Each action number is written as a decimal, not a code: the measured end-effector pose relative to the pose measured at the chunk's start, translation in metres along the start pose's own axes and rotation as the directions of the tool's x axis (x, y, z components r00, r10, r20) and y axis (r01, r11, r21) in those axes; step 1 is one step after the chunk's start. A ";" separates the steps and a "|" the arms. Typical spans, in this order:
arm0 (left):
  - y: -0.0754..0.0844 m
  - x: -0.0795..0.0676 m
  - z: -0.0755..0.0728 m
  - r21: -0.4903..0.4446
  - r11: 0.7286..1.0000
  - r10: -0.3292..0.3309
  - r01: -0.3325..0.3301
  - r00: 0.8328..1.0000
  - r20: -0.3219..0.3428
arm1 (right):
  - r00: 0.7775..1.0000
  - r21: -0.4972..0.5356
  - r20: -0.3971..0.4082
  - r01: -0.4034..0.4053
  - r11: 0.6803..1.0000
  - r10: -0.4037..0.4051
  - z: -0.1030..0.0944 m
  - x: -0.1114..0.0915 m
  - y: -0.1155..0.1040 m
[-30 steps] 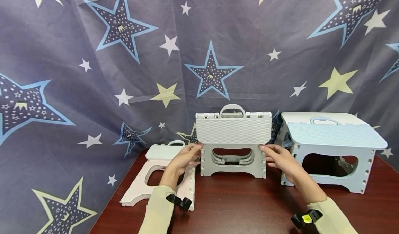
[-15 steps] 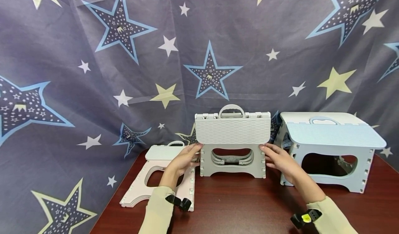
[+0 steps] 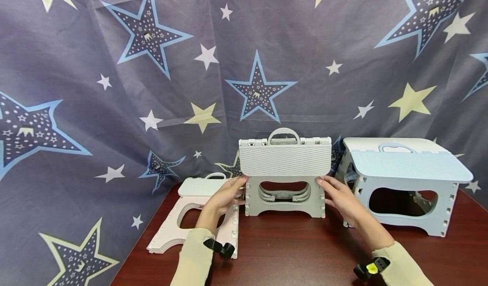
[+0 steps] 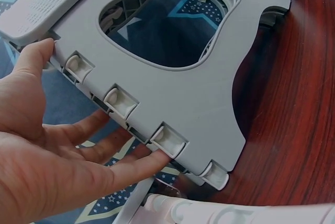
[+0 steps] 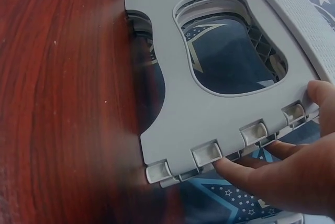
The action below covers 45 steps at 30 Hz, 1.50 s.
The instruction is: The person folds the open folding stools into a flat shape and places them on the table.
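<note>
A grey folding stool, folded flat, stands upright on the table between my hands. Its carrying handle points up, and an oval opening shows in its leg panel. At the left side edge, my left hand grips the stool: the thumb lies near the seat's lower corner, the other fingers along the hinged edge. My right hand holds the opposite edge likewise, its thumb just below the seat part and its fingers reaching under the hinges.
Left of the grey stool, a folded pink and white stool leans back, partly behind my left arm. An unfolded blue and white stool stands at the right. The dark red wooden table meets a star-patterned curtain behind.
My right hand and forearm have shifted slightly to the left. The grey stool and my left hand stay in nearly the same place.
</note>
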<state>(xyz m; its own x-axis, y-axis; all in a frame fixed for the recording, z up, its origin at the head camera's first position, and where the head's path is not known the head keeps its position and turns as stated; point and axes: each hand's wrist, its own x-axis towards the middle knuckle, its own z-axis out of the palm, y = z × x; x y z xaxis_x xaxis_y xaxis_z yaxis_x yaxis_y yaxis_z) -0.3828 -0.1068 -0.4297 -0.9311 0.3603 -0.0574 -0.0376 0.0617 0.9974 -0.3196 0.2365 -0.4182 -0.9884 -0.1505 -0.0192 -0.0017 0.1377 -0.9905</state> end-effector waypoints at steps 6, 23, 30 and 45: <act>0.002 -0.002 0.001 -0.002 1.000 -0.016 0.016 1.000 -0.008 | 1.000 0.012 -0.001 -0.007 1.000 0.007 0.001 -0.001 0.000; 0.002 -0.002 0.001 -0.011 0.999 -0.034 0.034 0.999 -0.018 | 1.000 0.003 0.000 -0.011 1.000 0.011 0.000 -0.001 -0.001; 0.000 -0.001 0.000 -0.019 0.999 -0.044 0.043 0.999 -0.009 | 1.000 -0.003 -0.001 0.002 1.000 -0.002 0.000 -0.001 -0.001; 0.000 -0.001 -0.001 -0.006 0.999 -0.052 0.052 0.998 -0.030 | 1.000 -0.019 -0.002 -0.010 1.000 0.010 -0.001 -0.002 0.000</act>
<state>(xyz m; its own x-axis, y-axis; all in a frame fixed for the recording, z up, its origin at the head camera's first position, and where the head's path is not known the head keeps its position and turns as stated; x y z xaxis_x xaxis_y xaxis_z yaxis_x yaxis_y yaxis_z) -0.3823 -0.1079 -0.4298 -0.9382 0.3289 -0.1079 -0.0880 0.0750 0.9933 -0.3181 0.2377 -0.4178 -0.9887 -0.1474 -0.0291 0.0055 0.1577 -0.9875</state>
